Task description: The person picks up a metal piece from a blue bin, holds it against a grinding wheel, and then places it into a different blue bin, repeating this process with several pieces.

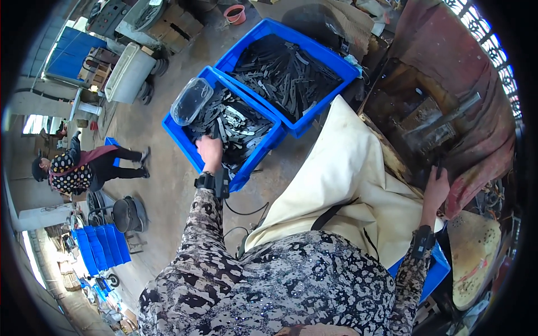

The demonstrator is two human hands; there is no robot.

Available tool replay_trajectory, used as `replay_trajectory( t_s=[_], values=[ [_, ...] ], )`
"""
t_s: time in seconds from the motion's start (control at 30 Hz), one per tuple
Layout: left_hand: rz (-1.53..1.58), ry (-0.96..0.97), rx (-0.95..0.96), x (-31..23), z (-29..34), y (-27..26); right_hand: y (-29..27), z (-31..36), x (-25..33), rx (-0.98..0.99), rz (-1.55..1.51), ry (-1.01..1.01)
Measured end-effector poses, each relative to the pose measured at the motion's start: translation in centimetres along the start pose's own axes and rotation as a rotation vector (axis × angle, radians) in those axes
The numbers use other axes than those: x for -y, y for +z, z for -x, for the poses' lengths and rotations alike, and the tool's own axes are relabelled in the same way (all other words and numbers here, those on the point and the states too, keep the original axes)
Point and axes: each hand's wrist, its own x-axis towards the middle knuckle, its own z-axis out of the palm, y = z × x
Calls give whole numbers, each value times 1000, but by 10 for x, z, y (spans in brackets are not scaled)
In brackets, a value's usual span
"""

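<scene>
Blue bins (305, 122): two, edge to edge, 11–12 o'clock. Left hand (210, 152) at dark strips (246, 134), right hand (436, 189) 3 o'clock; can't tell either grip. Floor (159, 190) 9 o'clock.

Far bin (322, 107) unobstructed, tub (191, 101) crowding near bin (178, 141)

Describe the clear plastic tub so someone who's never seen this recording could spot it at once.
Of the two blue crates ahead of the person, take the left crate, the one with the left hand over it. At its upper-left edge sits the clear plastic tub. Its see-through, rounded shape sets it apart from the opaque crate and flat dark strips beside it.
</scene>
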Motion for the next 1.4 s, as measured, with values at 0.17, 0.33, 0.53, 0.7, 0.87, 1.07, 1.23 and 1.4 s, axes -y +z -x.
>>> replay_trajectory(
  t_s=[0.17,0.33,0.53,0.7,0.87,1.07,1.23,1.4],
  values=[
    [268,643,-187,-154,-21,-70,7,-4,-1,6,5,5],
    [82,1024,9,-290,-34,-14,5,-7,0,14,40,16],
    [-72,1171,55,-352,-54,76,3,-8,6,26,25,65],
    [-78,1311,-73,-369,-56,94,-4,-5,16,66,35,117],
    [15,1362,-81,-371,-65,93,0,-9,17,84,66,115],
    [821,923,-25,-367,-68,52,-2,-10,15,82,51,131],
    [1883,-389,788,-332,-59,12,0,-18,-13,68,-116,127],
    [2040,-805,1214,-253,-48,0,-45,-98,31,-159,-339,18]
  ],
)
